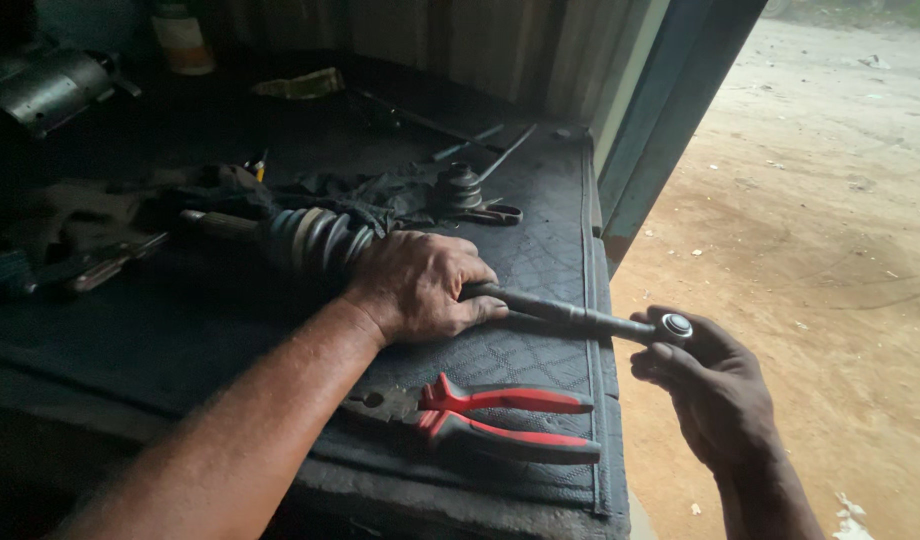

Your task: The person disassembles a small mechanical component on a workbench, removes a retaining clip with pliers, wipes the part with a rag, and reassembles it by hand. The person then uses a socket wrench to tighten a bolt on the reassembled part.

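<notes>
A long dark metal axle shaft [560, 312] with a ribbed rubber boot [315, 238] lies across a dark quilted mat [540, 250]. My left hand [420, 285] presses down on the shaft just right of the boot, fingers wrapped over it. Past the mat's edge, my right hand [710, 385] grips the shaft's free end, thumb and fingers around a shiny metal ring [676, 324] on its tip.
Red-and-black pliers [480, 415] lie on the mat near its front edge. A small rubber boot part [460, 188], scissors-like handles [495, 213], thin rods [480, 140] and dark rags [370, 195] sit behind. A metal cylinder [45, 88] is at far left. Bare dirt ground [810, 200] lies to the right.
</notes>
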